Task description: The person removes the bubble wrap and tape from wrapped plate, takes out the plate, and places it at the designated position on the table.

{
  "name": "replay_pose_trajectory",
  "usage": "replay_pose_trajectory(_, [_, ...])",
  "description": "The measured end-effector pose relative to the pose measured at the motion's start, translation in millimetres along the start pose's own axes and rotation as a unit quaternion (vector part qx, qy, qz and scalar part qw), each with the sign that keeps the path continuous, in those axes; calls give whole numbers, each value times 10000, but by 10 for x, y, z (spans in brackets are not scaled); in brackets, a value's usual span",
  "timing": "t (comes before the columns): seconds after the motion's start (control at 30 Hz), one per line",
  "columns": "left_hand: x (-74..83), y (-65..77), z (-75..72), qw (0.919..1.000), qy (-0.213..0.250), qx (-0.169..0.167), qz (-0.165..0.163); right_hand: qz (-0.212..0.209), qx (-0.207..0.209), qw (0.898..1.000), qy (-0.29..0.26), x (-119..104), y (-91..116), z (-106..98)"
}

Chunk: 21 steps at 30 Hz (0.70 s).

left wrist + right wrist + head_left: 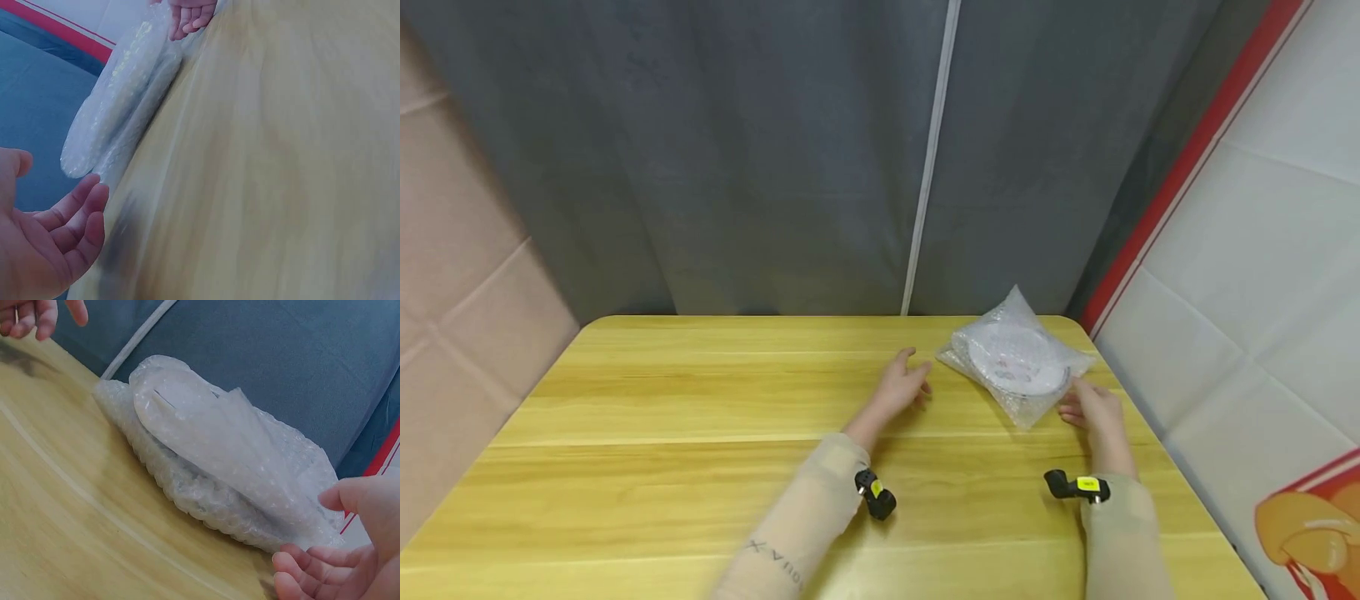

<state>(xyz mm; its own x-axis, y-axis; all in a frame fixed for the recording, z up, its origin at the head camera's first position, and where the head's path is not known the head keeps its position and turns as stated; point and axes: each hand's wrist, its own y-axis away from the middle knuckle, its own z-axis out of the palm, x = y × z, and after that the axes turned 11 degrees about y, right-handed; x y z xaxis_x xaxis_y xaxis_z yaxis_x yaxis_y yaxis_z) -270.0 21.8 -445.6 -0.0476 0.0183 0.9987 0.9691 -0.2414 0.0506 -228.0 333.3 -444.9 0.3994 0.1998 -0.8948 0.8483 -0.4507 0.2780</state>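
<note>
A round, pale, plate-like item in clear bubble wrap lies near the far right corner of the table, with faint markings showing through. My right hand is at the wrap's right corner. In the right wrist view the thumb stands apart from the loosely bent fingers, beside the wrapped item; whether they touch it I cannot tell. To the left of the package, my left hand hovers with spread, relaxed fingers. In the left wrist view, its fingertips look close to the wrap's edge.
The wooden table ends at a dark grey curtain with a pale vertical strip. A white panel with red trim stands along the right edge, and a pinkish panel along the left.
</note>
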Motion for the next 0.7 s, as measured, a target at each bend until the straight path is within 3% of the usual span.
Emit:
replay_pose_trajectory(0.3, [-78,-71,289,9972,677,28,-307,394,-168,9988,-216,-13,47,32])
replay_pose_trajectory(0.7, [-127,-137,574,9906,1303,111,-398,222,27,9988,-445,-9,60,150])
